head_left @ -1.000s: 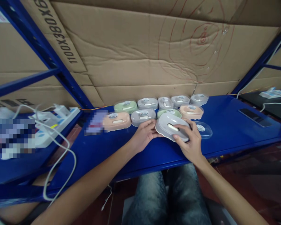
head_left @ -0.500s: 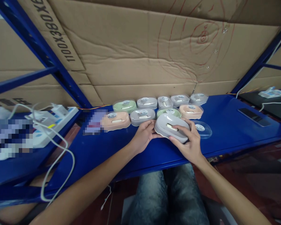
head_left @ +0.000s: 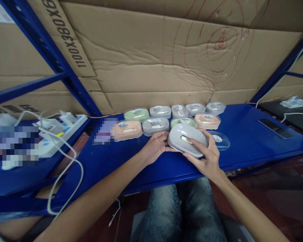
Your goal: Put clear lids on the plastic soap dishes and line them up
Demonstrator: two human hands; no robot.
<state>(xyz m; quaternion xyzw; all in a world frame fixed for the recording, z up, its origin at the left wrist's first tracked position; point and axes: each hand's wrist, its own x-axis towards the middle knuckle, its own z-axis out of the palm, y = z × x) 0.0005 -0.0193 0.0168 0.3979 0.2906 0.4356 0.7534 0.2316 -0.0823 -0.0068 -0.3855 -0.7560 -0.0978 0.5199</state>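
Both my hands hold a grey oval plastic box (head_left: 178,134), raised above the blue table and slightly tilted. A cream-white strip sits in the slot on its top. My left hand (head_left: 158,146) grips the box's left end, its fingers bent at the edge and partly underneath. Around the right end wraps my right hand (head_left: 208,156), one finger lying on the white strip and the thumb at the near edge. Just right of the box lies a clear oval cover (head_left: 222,143) with a round label, partly hidden by my right hand.
Behind stand two rows of similar boxes with labelled clear covers, including a peach box (head_left: 131,134), a grey box (head_left: 151,131) and a green box (head_left: 136,117). A phone (head_left: 275,127) lies right on the blue table (head_left: 244,134). Power strips and white cables (head_left: 82,174) sit left.
The held box has tilted a little and moved slightly down and right in view. The whole view has also shifted a little. Both hands keep their hold.
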